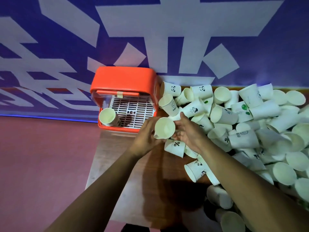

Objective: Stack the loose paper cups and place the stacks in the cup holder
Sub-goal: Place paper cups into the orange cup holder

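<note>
Between my two hands I hold a white paper cup stack (164, 128), its mouth facing me, just in front of the orange cup holder (123, 81). My left hand (145, 136) grips its left side and my right hand (189, 131) its right side. Inside the holder, on a white grille tray (133, 108), a stack of cups (108, 117) stands in the front left corner. A big heap of loose white paper cups (250, 128), some printed with pandas and words, covers the table's right side. A cup marked with a percent sign (175, 146) lies under my hands.
The wooden table (117, 164) ends at its left edge, with reddish floor (41, 164) beyond. A blue wall with large white shapes (167, 30) stands right behind the holder and the heap. More cups (219, 196) lie near the table's front edge.
</note>
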The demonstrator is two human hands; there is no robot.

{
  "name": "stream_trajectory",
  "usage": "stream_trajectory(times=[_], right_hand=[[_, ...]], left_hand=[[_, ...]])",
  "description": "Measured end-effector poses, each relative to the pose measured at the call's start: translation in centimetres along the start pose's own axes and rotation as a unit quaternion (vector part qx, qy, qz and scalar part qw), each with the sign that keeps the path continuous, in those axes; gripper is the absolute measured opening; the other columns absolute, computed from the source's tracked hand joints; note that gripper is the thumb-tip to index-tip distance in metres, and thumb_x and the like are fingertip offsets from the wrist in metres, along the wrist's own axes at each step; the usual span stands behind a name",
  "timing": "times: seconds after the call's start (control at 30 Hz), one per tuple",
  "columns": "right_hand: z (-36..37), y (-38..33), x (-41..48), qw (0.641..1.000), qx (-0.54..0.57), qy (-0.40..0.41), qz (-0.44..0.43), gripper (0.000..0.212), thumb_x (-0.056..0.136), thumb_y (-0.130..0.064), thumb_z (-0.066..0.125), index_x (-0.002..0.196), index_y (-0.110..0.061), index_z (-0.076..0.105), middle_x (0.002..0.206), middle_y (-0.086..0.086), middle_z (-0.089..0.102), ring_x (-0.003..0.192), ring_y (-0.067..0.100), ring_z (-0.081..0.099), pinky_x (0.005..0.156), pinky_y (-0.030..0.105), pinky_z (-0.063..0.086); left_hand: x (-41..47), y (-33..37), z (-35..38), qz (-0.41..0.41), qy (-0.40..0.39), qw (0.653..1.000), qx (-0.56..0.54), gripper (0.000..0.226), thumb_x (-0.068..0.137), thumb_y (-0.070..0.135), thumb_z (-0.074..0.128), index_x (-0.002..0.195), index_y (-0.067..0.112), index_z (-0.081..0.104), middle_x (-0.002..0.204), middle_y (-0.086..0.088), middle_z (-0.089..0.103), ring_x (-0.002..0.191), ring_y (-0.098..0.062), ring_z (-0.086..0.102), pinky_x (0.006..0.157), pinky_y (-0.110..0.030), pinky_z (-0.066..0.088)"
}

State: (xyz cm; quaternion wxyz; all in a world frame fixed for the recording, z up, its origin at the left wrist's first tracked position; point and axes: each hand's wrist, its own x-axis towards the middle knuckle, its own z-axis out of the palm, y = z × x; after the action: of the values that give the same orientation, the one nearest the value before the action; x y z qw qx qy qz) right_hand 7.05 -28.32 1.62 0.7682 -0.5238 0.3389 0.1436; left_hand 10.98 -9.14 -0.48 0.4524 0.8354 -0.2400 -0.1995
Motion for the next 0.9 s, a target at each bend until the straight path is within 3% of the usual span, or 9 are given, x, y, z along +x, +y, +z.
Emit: stream_trajectory(times=[0.1, 0.17, 0.23, 0.33, 0.5, 0.6, 0.7, 0.8, 0.9], right_hand=[[-0.5, -0.3, -1.0, 1.000, -0.020, -0.015, -0.001, 0.047, 0.101, -0.041, 0.041, 0.111, 0.000, 0.063, 0.092, 0.019, 0.067, 0.067, 0.026, 0.059, 0.061, 0.034, 0.045], [-1.3, 0.5, -1.0, 0.972, -0.221, 0.026, -0.074, 0.032, 0.097, -0.038, 0.050, 0.107, -0.012, 0.065, 0.105, 0.009, 0.069, 0.085, 0.023, 0.064, 0.069, 0.030, 0.049], [-2.2, 2.4, -1.1, 0.859, -0.480, 0.056, -0.168, 0.034, 0.087, -0.043, 0.062, 0.112, -0.019, 0.063, 0.115, 0.002, 0.062, 0.105, 0.021, 0.057, 0.084, 0.032, 0.047], [-2.6, 5.6, -1.0, 0.698, -0.677, 0.043, -0.229, 0.067, 0.074, -0.056, 0.069, 0.126, -0.015, 0.056, 0.122, 0.008, 0.053, 0.116, 0.031, 0.047, 0.099, 0.043, 0.038], [-1.8, 8.2, -0.3, 0.570, -0.788, 0.071, -0.223, 0.056, 0.063, -0.042, 0.077, 0.108, -0.014, 0.062, 0.106, 0.008, 0.058, 0.102, 0.032, 0.051, 0.091, 0.043, 0.041], [-1.5, 8.5, -0.2, 0.548, -0.799, 0.094, -0.230, 0.040, 0.064, -0.033, 0.077, 0.097, -0.013, 0.065, 0.097, 0.007, 0.061, 0.094, 0.032, 0.055, 0.083, 0.044, 0.043], [-1.7, 8.4, 0.0, 0.542, -0.785, 0.119, -0.275, 0.020, 0.068, -0.021, 0.079, 0.081, -0.012, 0.067, 0.085, 0.007, 0.062, 0.083, 0.029, 0.055, 0.073, 0.041, 0.048], [-1.4, 7.7, -0.8, 0.593, -0.731, 0.158, -0.299, 0.011, 0.079, -0.017, 0.074, 0.081, -0.008, 0.069, 0.086, 0.009, 0.064, 0.083, 0.030, 0.055, 0.073, 0.041, 0.050], [-0.2, 6.3, -2.4, 0.680, -0.626, 0.211, -0.318, 0.012, 0.087, -0.017, 0.065, 0.089, -0.006, 0.070, 0.102, 0.010, 0.057, 0.093, 0.029, 0.055, 0.079, 0.041, 0.051]], left_hand=[[0.2, 1.1, -0.2, -0.045, 0.014, 0.995, -0.087, 0.069, 0.077, 0.016, 0.086, 0.133, 0.027, 0.048, 0.129, 0.016, 0.055, 0.120, 0.007, 0.051, 0.096, -0.012, 0.044], [-0.1, 0.9, -0.5, -0.075, 0.040, 0.986, -0.146, 0.066, 0.076, 0.021, 0.087, 0.131, 0.023, 0.051, 0.127, 0.009, 0.060, 0.119, -0.004, 0.057, 0.099, -0.029, 0.052], [-0.7, 0.1, -1.0, -0.092, 0.074, 0.978, -0.171, 0.065, 0.072, 0.033, 0.087, 0.127, 0.027, 0.053, 0.124, 0.006, 0.062, 0.118, -0.010, 0.059, 0.099, -0.038, 0.054], [-1.7, -0.7, -1.7, -0.109, 0.103, 0.974, -0.168, 0.063, 0.068, 0.043, 0.085, 0.121, 0.035, 0.054, 0.122, 0.010, 0.064, 0.117, -0.008, 0.060, 0.098, -0.033, 0.053], [-3.3, -1.9, -2.7, -0.124, 0.118, 0.971, -0.168, 0.065, 0.072, 0.039, 0.087, 0.127, 0.027, 0.053, 0.124, 0.009, 0.064, 0.116, -0.007, 0.060, 0.096, -0.031, 0.053], [-4.3, -2.6, -3.6, -0.126, 0.124, 0.967, -0.182, 0.072, 0.068, 0.046, 0.085, 0.128, 0.024, 0.053, 0.123, 0.010, 0.066, 0.115, -0.007, 0.062, 0.094, -0.032, 0.054], [-5.3, -3.5, -4.9, -0.132, 0.117, 0.965, -0.192, 0.062, 0.075, 0.036, 0.087, 0.126, 0.026, 0.054, 0.123, 0.010, 0.066, 0.115, -0.007, 0.062, 0.097, -0.033, 0.054], [-6.0, -4.6, -6.5, -0.125, 0.121, 0.965, -0.196, 0.060, 0.077, 0.028, 0.085, 0.128, 0.023, 0.053, 0.124, 0.008, 0.066, 0.116, -0.010, 0.063, 0.097, -0.033, 0.054], [-6.5, -5.6, -8.5, -0.109, 0.129, 0.968, -0.187, 0.068, 0.078, 0.029, 0.085, 0.136, 0.024, 0.050, 0.128, 0.008, 0.064, 0.118, -0.011, 0.062, 0.096, -0.033, 0.054]])
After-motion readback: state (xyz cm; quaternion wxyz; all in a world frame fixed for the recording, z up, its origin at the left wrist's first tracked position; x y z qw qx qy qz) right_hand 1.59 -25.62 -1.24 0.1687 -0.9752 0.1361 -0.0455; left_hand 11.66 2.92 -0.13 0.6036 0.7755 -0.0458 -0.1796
